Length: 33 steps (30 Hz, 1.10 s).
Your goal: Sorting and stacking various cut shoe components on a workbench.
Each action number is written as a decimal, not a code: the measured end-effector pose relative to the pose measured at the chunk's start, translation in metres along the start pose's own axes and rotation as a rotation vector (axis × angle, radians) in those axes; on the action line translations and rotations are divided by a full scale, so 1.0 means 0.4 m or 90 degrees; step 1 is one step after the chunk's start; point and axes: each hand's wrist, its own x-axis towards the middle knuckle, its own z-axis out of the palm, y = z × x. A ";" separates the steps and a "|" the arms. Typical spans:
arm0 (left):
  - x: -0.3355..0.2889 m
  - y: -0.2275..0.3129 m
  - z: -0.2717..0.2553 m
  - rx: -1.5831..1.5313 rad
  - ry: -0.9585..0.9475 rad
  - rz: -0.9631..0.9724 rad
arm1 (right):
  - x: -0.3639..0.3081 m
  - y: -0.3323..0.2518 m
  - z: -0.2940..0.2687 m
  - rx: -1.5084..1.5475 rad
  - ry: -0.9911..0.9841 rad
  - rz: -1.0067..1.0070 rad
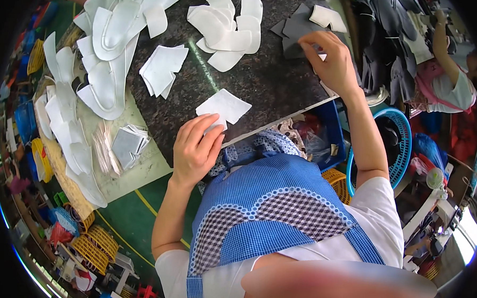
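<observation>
My left hand (pixel 197 150) is at the near edge of the dark speckled table, its bent fingertips closed on the near end of a white notched piece (pixel 227 105). My right hand (pixel 332 60) reaches over the dark grey flat pieces (pixel 298 30) at the right, thumb and forefinger curled together. What lies between those fingertips, if anything, is hidden. Just beyond that hand is a white curved piece (pixel 328 17). Left of the middle sits a small stack of white notched pieces (pixel 163 70). Farther back are several overlapping white curved pieces (pixel 225 30).
Large white shaped pieces (pixel 107 84) overlap along the left. A bundle of thin strips (pixel 106 149) and a stack of greyish pieces (pixel 129 147) lie on a pale board (pixel 155 164). Below the table's right are a blue bin (pixel 332 134) and a blue basket (pixel 404 143). Another person (pixel 448 89) is at right.
</observation>
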 end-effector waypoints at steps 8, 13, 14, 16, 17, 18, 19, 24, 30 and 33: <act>0.038 0.020 0.001 -0.044 0.045 0.000 | 0.006 -0.024 0.036 0.106 0.087 -0.021; 0.170 0.062 0.046 -0.101 -0.016 0.115 | 0.024 -0.046 0.045 0.244 -0.084 0.150; 0.197 0.068 0.065 -0.084 -0.038 0.137 | 0.028 -0.042 0.049 0.243 -0.086 0.170; 0.253 0.080 0.110 -0.023 -0.040 0.153 | 0.035 -0.044 0.047 0.251 -0.082 0.166; 0.273 0.087 0.126 0.036 -0.047 0.172 | 0.038 -0.046 0.047 0.261 -0.076 0.165; 0.283 0.094 0.139 0.038 -0.046 0.173 | 0.040 -0.046 0.049 0.261 -0.075 0.163; 0.288 0.098 0.154 0.111 -0.066 0.137 | 0.041 -0.045 0.054 0.269 -0.074 0.137; 0.286 0.095 0.176 0.207 -0.126 0.064 | 0.045 -0.036 0.078 0.233 0.104 0.094; 0.277 0.103 0.177 0.029 0.110 0.098 | 0.031 -0.048 -0.071 0.356 0.462 0.125; 0.243 0.127 0.128 0.028 0.249 0.154 | -0.031 -0.118 -0.010 0.714 0.212 0.176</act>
